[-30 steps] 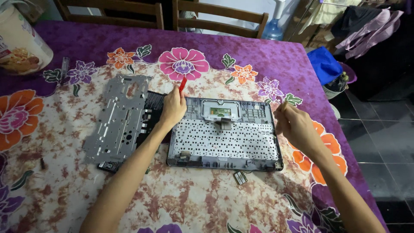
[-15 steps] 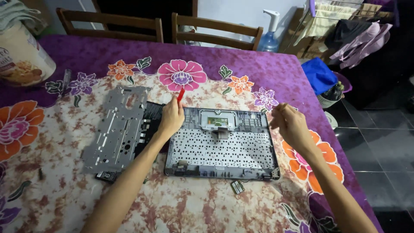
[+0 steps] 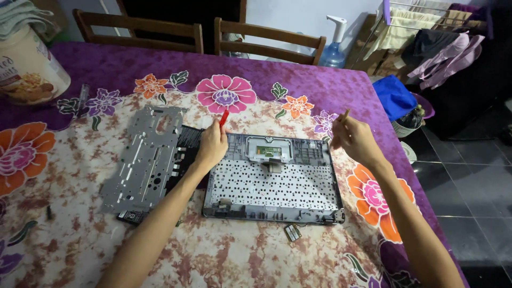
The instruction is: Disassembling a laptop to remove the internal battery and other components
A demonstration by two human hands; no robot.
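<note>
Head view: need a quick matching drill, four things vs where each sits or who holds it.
Things:
1. red tool
2. metal plate
3. tin
4. small chip

Places:
A. far left corner of the table
B. just in front of the laptop shell's near edge
C. in the left hand
D. flat, left of the laptop shell

Pairs: 1-C, 2-D, 3-A, 4-B

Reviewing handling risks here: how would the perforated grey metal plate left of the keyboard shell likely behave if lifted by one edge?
The metal plate looks thin and full of cut-outs, so it is probably light and may flex somewhat. It lies partly over a black part, which might shift when it is lifted. Its stamped edges could snag the floral tablecloth.
</note>
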